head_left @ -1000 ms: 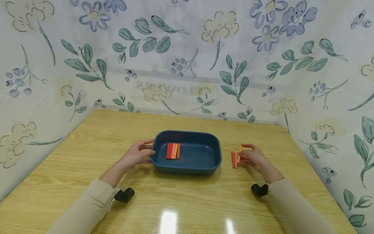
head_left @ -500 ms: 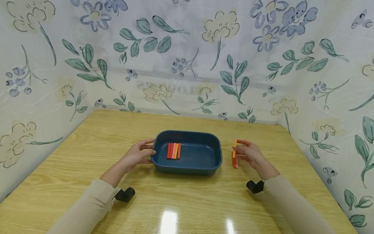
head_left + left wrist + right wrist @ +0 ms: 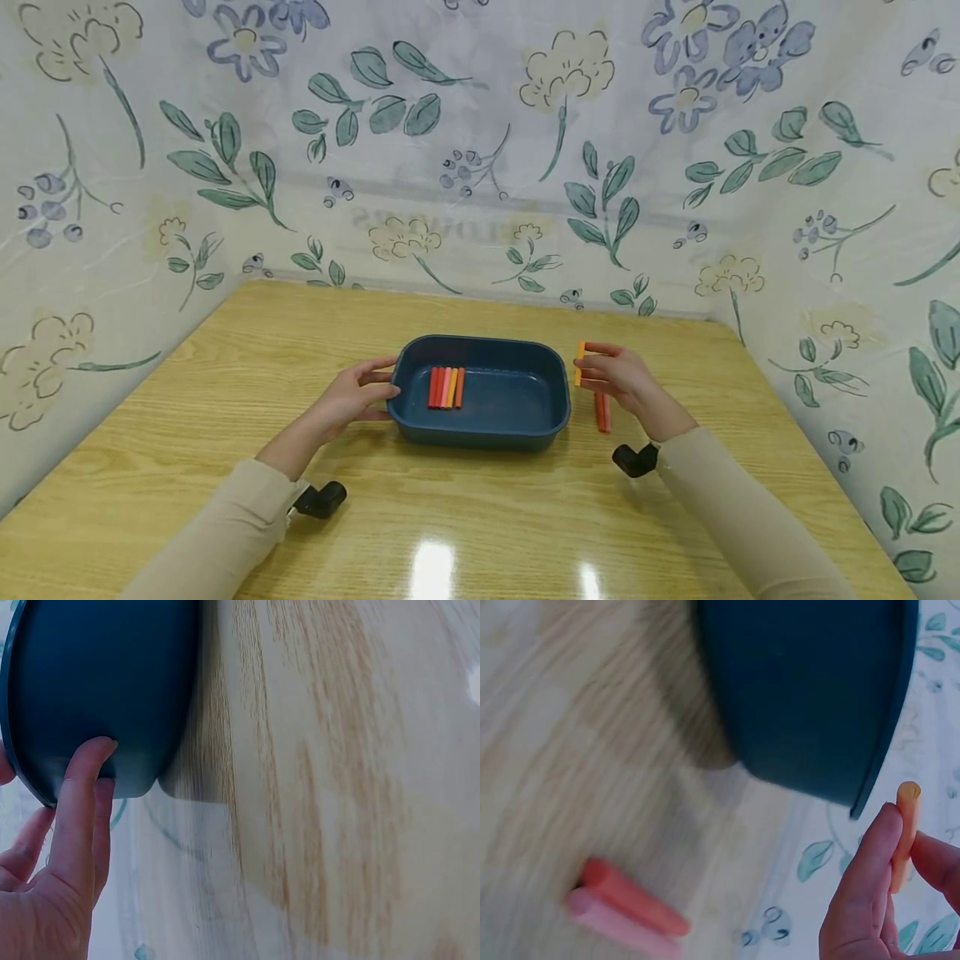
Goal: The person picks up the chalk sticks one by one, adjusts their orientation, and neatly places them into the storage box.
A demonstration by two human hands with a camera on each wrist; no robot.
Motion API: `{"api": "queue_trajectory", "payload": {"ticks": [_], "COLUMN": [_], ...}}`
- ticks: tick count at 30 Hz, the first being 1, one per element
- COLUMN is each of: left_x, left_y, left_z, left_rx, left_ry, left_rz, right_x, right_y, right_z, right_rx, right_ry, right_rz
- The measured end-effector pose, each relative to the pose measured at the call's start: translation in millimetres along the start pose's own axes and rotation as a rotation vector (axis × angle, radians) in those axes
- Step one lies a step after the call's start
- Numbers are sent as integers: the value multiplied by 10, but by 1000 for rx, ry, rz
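Note:
My left hand [image 3: 341, 404] grips the left end of a dark blue rectangular bin [image 3: 480, 438], thumb at the rim and fingers against the outer wall [image 3: 112, 682]. Inside, toward the left, several red, pink, yellow and orange chalk sticks [image 3: 437, 388] lie side by side. Just off the bin's right end, my right hand [image 3: 626, 377] pinches an orange chalk stick [image 3: 906, 832] between thumb and fingers. Below that hand, a red chalk stick [image 3: 634, 896] and a pink one [image 3: 619, 926] lie together on the table, partly covered by the hand in the head view.
The bin stands on a glossy wood-grain table [image 3: 480, 508]. A white floral cloth [image 3: 480, 150] hangs behind it and along both sides. Black wrist devices [image 3: 636, 460] are worn beneath both sleeves.
My right hand has lifted the orange chalk stick from beside the red and pink ones and carried it left, toward the bin. My left hand has stayed on the bin's end.

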State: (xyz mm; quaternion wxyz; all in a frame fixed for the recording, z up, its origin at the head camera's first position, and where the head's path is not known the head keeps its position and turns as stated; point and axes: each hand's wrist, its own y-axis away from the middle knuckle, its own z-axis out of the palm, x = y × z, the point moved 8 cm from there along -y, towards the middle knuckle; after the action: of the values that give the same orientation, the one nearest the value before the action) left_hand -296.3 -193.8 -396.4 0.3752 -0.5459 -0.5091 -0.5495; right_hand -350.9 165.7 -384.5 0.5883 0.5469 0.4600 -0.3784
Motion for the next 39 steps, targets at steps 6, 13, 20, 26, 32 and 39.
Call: {"api": "queue_trajectory", "payload": {"ticks": [6, 13, 20, 26, 32, 39], "left_x": [17, 24, 38, 33, 29, 32], "left_y": [-5, -2, -13, -23, -35, -42], "left_z": [0, 3, -6, -13, -23, -43], "left_rx": [0, 0, -3, -7, -7, -5], "left_ry": [-7, -13, -11, -13, -11, -13], "left_rz": [0, -6, -4, 6, 5, 1], "right_x": [-121, -228, -303, -339, -351, -300], "right_y": [-34, -53, -135, -228, -310, -405], "right_z": [176, 380, 592, 775, 995, 1245], "right_rx": [-49, -69, -89, -94, -140, -201], "right_ry": [-17, -12, -40, -93, -110, -86], "right_rz": [-1, 31, 74, 127, 192, 258]}}
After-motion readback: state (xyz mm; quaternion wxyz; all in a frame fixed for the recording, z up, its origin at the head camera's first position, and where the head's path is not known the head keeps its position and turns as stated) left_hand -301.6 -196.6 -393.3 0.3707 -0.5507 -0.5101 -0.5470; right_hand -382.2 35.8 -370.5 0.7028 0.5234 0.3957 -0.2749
